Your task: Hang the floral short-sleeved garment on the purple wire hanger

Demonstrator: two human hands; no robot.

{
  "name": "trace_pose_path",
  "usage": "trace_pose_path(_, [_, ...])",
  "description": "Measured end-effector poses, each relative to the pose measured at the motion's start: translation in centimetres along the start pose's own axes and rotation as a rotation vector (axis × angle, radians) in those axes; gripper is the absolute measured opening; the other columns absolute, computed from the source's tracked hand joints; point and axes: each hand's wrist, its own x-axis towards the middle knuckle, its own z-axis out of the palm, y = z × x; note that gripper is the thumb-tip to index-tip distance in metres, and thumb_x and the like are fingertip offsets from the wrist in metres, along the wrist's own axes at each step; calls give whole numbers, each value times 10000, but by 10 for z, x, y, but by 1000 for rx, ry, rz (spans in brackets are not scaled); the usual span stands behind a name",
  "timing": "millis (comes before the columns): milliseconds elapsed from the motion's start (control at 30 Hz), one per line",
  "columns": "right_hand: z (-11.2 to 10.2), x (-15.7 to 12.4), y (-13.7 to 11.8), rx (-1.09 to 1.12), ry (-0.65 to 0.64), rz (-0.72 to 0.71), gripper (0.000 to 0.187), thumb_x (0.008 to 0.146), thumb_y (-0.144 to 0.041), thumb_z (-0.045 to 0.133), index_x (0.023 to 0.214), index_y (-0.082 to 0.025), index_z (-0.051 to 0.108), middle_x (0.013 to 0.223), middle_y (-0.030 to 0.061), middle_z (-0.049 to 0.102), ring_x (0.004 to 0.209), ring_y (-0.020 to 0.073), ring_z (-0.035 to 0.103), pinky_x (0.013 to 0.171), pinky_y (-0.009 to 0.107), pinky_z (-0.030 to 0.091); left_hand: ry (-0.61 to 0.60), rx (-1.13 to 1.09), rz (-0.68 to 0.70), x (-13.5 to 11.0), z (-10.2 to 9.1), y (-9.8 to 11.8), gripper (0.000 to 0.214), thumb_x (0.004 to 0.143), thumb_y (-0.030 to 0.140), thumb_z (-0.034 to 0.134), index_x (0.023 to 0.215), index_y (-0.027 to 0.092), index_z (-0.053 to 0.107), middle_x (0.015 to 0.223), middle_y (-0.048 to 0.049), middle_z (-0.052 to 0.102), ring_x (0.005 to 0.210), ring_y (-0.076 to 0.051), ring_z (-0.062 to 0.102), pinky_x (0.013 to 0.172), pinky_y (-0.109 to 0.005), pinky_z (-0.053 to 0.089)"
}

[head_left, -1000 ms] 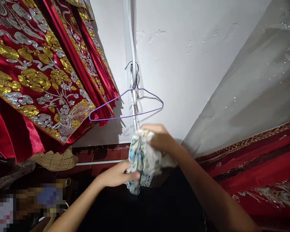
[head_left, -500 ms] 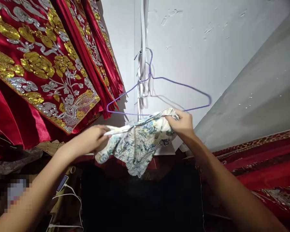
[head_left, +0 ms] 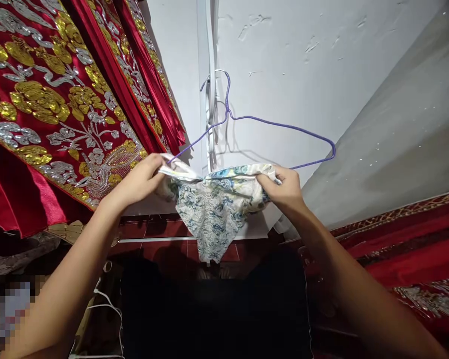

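Since half a second ago, your hands raised floral cloth point(head_left: 213, 204) up to purple wire hanger point(head_left: 269, 124), spread wider. Long axis horizontal, top edge taut, rest drooping below. White fabric, blue-green print. Your left hand point(head_left: 142, 177), right hand point(head_left: 284, 187) pinch its ends, fingers clamped. Red embroidered drapes point(head_left: 60, 99) hang at left.

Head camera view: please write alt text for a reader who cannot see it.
The left hand and the right hand stretch a patterned cloth along the bottom of a purple wire hanger on a white wall. Red embroidered fabric hangs at the left.
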Motion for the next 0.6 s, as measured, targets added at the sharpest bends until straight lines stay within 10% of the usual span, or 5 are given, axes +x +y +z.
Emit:
trace_pose_path(267, [29, -24, -25, 69, -118, 71, 129, 823, -246, 581, 843, -191, 697, 803, 30, 660, 751, 192, 616, 636, 273, 480, 235, -12, 89, 40, -2, 11, 500, 832, 20, 416, 1294, 162, 548, 1191, -116, 649, 1087, -230, 617, 967, -365, 483])
trace_pose_path(433, [-7, -25, -24, 0, 307, 20, 875, 793, -209, 687, 1584, -212, 312, 1314, 167, 633, 901, 245, 670, 711, 348, 527, 234, 129, 99, 44, 6, -3, 410, 879, 72, 416, 1212, 186, 625, 1112, -121, 628, 1063, -275, 596, 934, -417, 489])
trace_pose_path(500, [-32, -17, -17, -171, 389, -9, 818, 758, -234, 747, 1521, -175, 457, 1324, 185, 635, 953, 264, 659, 796, 386, 510, 256, 160, 90, 42, 7, -4, 340, 921, 128, 432, 1191, 198, 627, 1091, -129, 599, 1059, -283, 579, 921, -428, 484])
trace_pose_path(600, [-66, 1, -12, -305, 169, 87, 378, 724, -329, 804, 1067, -169, 794, 925, 133, 751, 796, 245, 656, 709, 391, 489, 350, 123, 59, 40, 5, -4, 238, 955, 219, 478, 1147, 209, 619, 1136, -129, 555, 1061, -277, 573, 925, -427, 480])
